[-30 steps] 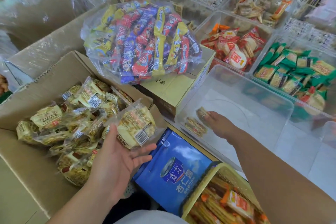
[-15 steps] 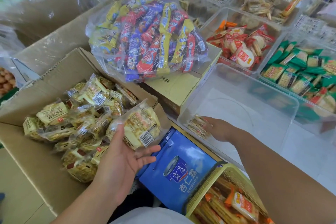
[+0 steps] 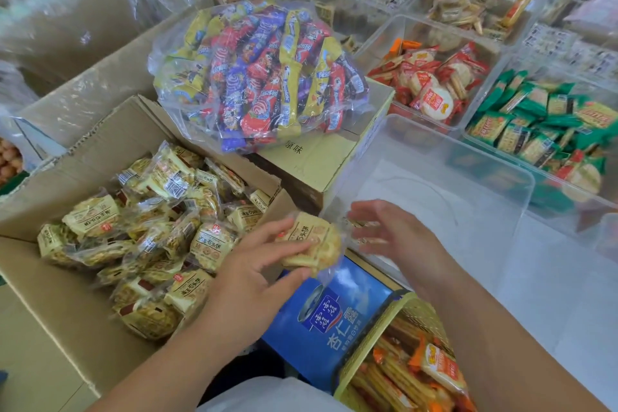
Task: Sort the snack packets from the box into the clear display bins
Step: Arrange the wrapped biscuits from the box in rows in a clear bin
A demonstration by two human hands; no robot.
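Left hand (image 3: 247,271) grips a pale yellow clear-wrapped biscuit packet (image 3: 314,241) just past the brown cardboard box (image 3: 50,294) edge. Right hand (image 3: 398,237), fingers spread, empty and blurred, is at the clear plastic bin's (image 3: 434,184) near corner. Bin contents behind it are unreadable.

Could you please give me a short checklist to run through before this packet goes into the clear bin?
1. Hold on the packet: ok, the left hand has its fingers and thumb curled round it.
2. Right hand free to take it: ok, its fingers are spread and hold nothing.
3. Room in the clear bin: ok, most of its floor is bare.
4. Same kind already in that bin: cannot tell, since the near corner is blurred behind the right hand.
5. Wrapper intact: cannot tell, too blurred.
6. More stock in the cardboard box: ok, many packets lie in it.
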